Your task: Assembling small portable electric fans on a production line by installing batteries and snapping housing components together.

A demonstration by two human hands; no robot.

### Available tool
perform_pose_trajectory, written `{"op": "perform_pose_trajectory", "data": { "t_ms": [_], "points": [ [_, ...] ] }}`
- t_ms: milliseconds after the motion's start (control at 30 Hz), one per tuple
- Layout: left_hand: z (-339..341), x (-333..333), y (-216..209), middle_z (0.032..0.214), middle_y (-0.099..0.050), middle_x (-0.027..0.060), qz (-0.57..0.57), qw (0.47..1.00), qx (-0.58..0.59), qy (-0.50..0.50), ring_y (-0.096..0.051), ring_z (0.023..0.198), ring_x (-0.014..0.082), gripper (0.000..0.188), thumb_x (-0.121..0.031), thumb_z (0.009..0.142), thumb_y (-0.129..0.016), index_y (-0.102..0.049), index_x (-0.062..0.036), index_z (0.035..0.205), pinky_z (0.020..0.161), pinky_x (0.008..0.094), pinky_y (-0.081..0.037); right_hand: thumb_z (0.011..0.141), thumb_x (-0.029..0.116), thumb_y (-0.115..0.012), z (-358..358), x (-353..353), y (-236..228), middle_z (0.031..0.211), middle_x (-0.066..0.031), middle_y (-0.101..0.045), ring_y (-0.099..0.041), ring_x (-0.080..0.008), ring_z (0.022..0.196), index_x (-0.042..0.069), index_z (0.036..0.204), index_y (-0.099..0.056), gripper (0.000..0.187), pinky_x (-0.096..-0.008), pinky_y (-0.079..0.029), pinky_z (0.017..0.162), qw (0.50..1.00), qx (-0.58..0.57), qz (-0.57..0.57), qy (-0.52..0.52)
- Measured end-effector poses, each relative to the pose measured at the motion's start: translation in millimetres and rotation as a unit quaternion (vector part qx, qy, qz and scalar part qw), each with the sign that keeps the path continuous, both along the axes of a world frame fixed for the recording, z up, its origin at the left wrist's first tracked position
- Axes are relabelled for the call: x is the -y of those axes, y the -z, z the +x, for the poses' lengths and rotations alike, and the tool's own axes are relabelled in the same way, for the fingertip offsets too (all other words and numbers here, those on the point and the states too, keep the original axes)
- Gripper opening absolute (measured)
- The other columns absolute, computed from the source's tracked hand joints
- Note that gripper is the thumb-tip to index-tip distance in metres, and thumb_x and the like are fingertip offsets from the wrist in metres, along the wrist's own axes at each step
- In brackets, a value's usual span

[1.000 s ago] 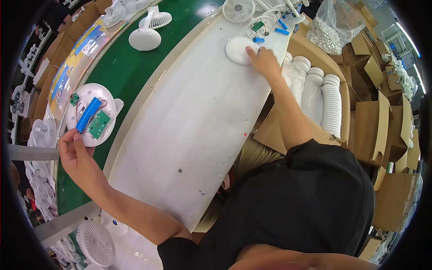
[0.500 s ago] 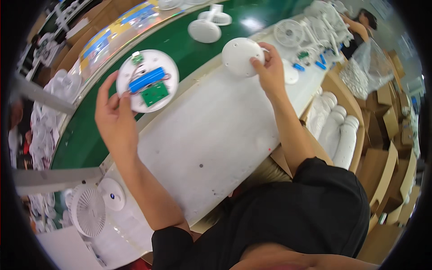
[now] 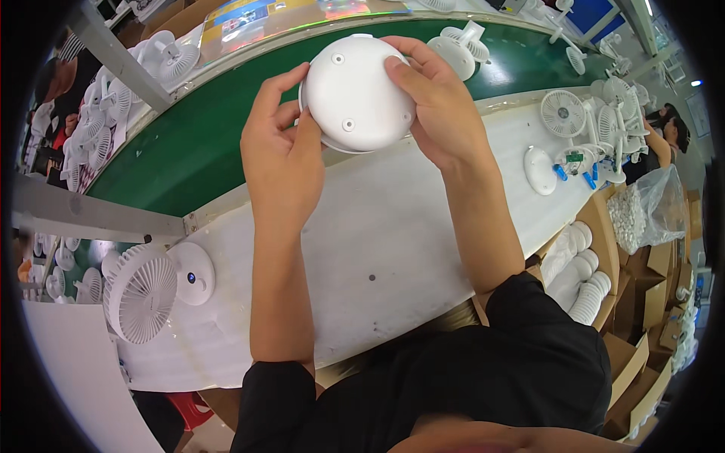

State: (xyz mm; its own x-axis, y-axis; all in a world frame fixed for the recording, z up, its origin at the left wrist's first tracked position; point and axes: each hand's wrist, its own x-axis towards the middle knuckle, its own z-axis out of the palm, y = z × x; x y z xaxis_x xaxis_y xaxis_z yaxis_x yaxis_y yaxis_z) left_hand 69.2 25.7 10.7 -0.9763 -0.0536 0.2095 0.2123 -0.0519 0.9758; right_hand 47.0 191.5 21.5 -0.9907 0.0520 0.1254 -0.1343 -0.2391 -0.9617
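Observation:
A round white fan base (image 3: pixel 355 94), its cover side with two screw holes facing me, is held up over the edge of the green conveyor belt (image 3: pixel 189 151). My left hand (image 3: pixel 281 158) grips its left rim with the thumb on the underside. My right hand (image 3: pixel 442 106) clasps the right rim, fingers curled over the top edge. Below both hands lies the white work table (image 3: pixel 393 249).
A finished white desk fan (image 3: pixel 143 291) lies at the table's left end. More fans and a white base cover (image 3: pixel 540 170) with blue parts sit at the right. Stacked white covers (image 3: pixel 585 283) and cardboard boxes stand beside the table. Other people work at the far right and far left.
The left hand brought the open base with its blue and green parts in from the left, the right hand brought a white cover from the right, and now both hold them joined together.

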Motion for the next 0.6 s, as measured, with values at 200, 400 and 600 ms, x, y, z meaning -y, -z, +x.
{"op": "perform_pose_trajectory", "data": {
  "t_ms": [200, 400, 600],
  "points": [
    [-2, 2, -6, 0.103, -0.068, 0.0209, 0.118, 0.992, 0.037, 0.029, -0.067, 0.079, 0.0187, 0.039, -0.001, 0.092, -0.055, -0.053, 0.0012, 0.132, 0.067, 0.0242, -0.056, 0.094, 0.014, -0.055, 3, 4, -9, 0.114, -0.0183, -0.061, -0.058, -0.0231, 0.102, 0.003, 0.123, -0.057, 0.030, -0.0302, -0.050, 0.086, 0.996, 0.024, 0.074, 0.035],
    [11, 2, -20, 0.106, -0.066, 0.0183, 0.008, 1.000, 0.030, 0.003, -0.063, 0.087, 0.0185, 0.039, -0.003, 0.091, -0.058, -0.053, 0.0025, 0.129, 0.075, 0.0250, -0.054, 0.092, 0.011, -0.057, 7, 14, -12, 0.113, -0.0161, -0.061, -0.058, -0.0225, 0.101, 0.005, 0.122, -0.058, 0.031, -0.0306, -0.050, 0.085, 0.997, 0.015, 0.066, 0.032],
    [13, 8, -26, 0.111, -0.063, 0.0156, 0.059, 0.994, -0.085, 0.025, -0.060, 0.094, 0.0199, 0.043, -0.008, 0.087, -0.066, -0.054, 0.0036, 0.127, 0.084, 0.0280, -0.050, 0.084, 0.009, -0.066, 18, 13, -19, 0.115, -0.0142, -0.061, -0.057, -0.0236, 0.106, 0.003, 0.129, -0.053, 0.048, -0.0308, -0.047, 0.090, 0.955, -0.268, 0.130, 0.001]
  ]
}}
